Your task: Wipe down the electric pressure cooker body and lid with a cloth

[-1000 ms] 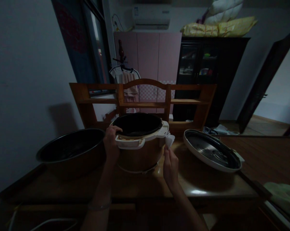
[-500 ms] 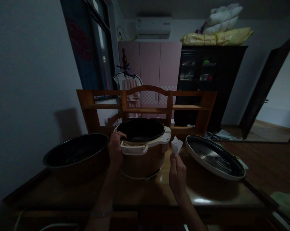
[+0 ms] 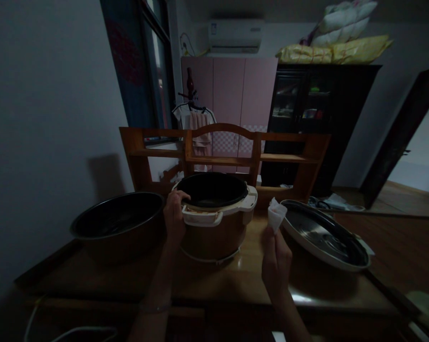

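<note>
Your hands were well apart, each on its own thing. Your left hand (image 3: 175,213) was closed over the left front edge of the round brown cooker body with a white plastic collar (image 3: 214,240), its fingers over the rim just beside the white front handle (image 3: 202,218). Your right hand (image 3: 276,266) pinched a crumpled white tissue (image 3: 277,214) between thumb and fingers, raised to the right of the cooker body and not touching it.

The cooker body stood upright on the glossy brown wooden worktop (image 3: 244,285), its dark opening facing up. A wide dark pot (image 3: 118,216) was just left of it; a round lid with a pale rim and metallic inner face (image 3: 323,237) lay tilted on the right, inner side up.

For wiping, the left-hand hold looked well placed: firm pressure there would likely have kept the cooker body from turning. The tissue stuck up loosely above your fingertips, so a tighter fold and a lower pinch would probably have given better control around the collar's ledges. The light was dim, so I could not tell how clean the surfaces were.
</note>
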The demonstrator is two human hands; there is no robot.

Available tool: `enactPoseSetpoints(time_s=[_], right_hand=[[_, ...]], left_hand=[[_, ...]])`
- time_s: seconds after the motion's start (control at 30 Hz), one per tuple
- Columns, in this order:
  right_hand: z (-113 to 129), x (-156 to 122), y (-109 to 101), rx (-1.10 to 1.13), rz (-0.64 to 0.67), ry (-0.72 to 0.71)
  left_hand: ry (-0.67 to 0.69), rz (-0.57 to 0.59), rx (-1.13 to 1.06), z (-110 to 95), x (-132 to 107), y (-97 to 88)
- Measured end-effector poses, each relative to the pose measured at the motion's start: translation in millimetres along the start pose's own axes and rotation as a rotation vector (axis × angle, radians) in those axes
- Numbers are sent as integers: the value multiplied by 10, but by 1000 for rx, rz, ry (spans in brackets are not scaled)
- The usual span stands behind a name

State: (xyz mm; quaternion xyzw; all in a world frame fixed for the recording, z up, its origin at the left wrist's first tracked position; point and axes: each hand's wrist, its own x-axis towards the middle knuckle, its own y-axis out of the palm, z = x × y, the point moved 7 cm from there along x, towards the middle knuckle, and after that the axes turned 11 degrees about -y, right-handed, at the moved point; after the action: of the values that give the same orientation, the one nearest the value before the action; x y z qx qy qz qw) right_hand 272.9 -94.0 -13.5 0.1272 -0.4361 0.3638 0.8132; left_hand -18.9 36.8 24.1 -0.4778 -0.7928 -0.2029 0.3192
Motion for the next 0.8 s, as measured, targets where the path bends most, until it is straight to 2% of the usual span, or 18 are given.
enactPoseSetpoints(time_s=[0.17,0.37,0.5,0.8], right_hand=[[-208,18,-12,16,21,84],[-344,96,338,121,84,139],[-348,99,505,142,89,161],[-227,-186,529,205,100,147]], left_hand=[[8,-12,-30,8,13,-2],[15,-10,12,-30,10,-9],[40,-9,25,-55,10,-15],[27,-34,12,-19,15,-12]])
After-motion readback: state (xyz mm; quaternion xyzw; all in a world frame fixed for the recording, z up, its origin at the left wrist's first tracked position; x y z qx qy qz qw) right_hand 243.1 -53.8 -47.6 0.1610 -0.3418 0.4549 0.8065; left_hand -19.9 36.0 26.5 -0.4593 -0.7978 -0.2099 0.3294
